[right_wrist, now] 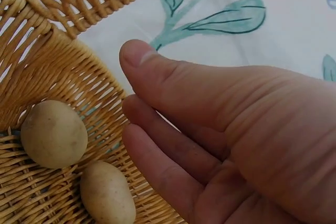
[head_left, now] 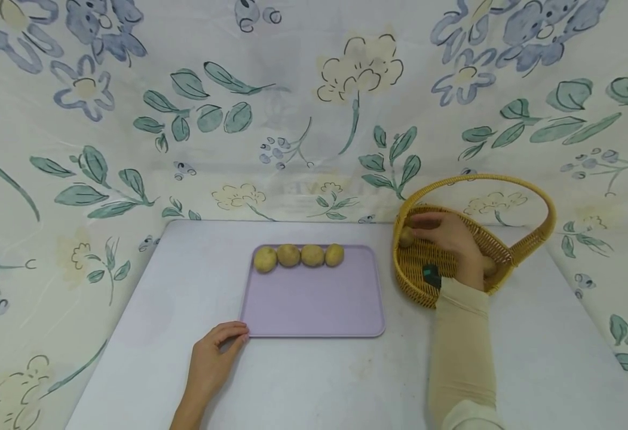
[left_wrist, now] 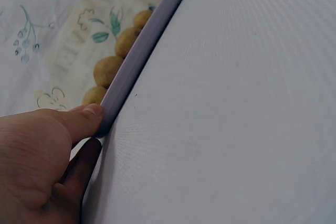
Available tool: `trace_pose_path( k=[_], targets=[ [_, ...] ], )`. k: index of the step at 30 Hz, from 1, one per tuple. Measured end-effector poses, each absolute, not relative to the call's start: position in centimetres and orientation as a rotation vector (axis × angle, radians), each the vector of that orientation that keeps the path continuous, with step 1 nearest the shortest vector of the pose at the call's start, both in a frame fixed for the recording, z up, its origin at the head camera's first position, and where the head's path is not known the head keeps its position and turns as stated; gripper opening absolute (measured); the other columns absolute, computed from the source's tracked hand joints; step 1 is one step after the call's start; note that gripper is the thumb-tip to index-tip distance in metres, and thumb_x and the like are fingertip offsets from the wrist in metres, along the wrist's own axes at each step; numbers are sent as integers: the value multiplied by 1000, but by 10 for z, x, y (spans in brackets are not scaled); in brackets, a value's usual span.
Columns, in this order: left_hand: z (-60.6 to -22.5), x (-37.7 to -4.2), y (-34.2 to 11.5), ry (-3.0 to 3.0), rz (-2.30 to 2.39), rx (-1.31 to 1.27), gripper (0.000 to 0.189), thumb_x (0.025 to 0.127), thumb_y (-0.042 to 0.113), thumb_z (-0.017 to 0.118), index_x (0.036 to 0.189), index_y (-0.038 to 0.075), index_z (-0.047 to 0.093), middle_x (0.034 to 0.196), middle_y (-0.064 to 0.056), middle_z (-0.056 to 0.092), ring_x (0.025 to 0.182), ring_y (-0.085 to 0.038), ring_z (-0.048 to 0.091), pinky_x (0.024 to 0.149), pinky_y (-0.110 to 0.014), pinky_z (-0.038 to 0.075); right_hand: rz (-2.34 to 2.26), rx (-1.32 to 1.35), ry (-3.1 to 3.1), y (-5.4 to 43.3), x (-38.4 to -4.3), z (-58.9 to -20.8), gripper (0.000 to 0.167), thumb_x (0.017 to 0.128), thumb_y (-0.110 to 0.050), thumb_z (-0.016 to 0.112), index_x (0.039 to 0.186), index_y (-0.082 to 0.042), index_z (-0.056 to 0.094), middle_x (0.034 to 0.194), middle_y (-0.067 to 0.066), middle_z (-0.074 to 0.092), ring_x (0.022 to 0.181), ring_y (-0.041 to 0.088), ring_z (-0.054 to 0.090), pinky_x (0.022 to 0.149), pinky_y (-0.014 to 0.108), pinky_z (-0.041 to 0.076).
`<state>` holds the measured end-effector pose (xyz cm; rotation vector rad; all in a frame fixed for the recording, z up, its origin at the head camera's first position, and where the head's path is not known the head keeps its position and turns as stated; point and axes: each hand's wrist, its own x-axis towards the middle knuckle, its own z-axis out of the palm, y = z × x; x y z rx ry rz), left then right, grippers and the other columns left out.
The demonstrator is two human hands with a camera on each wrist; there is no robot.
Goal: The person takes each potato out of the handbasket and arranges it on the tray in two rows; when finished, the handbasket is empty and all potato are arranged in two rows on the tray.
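A lilac tray (head_left: pixel 314 304) lies on the table, with a row of several potatoes (head_left: pixel 289 255) along its far edge. My left hand (head_left: pixel 214 358) pinches the tray's near left corner; in the left wrist view the thumb (left_wrist: pixel 86 120) lies on the rim and a finger sits below. Inside the wicker basket (head_left: pixel 416 292), my right hand (head_left: pixel 445 233) reaches toward the left wall, its fingertips close to a potato (head_left: pixel 407 237). The right wrist view shows nothing between its thumb and fingers, with two potatoes (right_wrist: pixel 54 134) apart from them. Another potato (head_left: pixel 489 266) is partly hidden behind the right wrist.
The basket's tall handle (head_left: pixel 477 178) arches over the right hand. White table surface (head_left: pixel 314 382) surrounds the tray. A cloth with flowers and leaves (head_left: pixel 314 119) hangs behind the table and at its sides.
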<state>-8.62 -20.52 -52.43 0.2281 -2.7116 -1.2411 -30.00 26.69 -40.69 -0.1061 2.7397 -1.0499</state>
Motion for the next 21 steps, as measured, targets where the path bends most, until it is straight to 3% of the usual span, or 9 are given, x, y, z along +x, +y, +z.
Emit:
trace_pose_path(
  k=[21],
  targets=[
    [-522, -86, -205, -2728, -1258, 268, 15, 88, 12, 80, 99, 22, 81, 116, 5, 75, 121, -24, 68, 94, 8, 28, -831, -255, 2742, 260, -321, -424, 46, 98, -24, 67, 139, -4, 61, 140, 23, 62, 132, 43, 55, 114, 57, 42]
  ],
)
